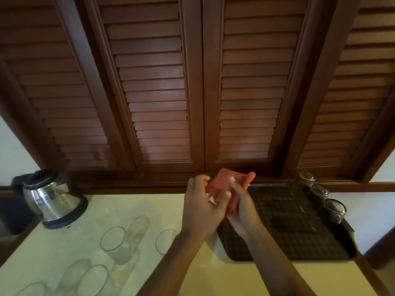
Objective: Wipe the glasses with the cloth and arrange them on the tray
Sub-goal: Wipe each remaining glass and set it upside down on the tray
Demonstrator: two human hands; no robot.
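Far to the left of your fingers, a steel kettle is standing on the pale counter, and unwiped glasses are sitting nearer you, down to the left. Your left hand is curling its fingers round a glass, which is mostly hidden. Your right hand is pinching the red cloth against it, thumb and fingers clamped. Right of your fingers, the dark tray is carrying three upturned glasses along its far-right edge.
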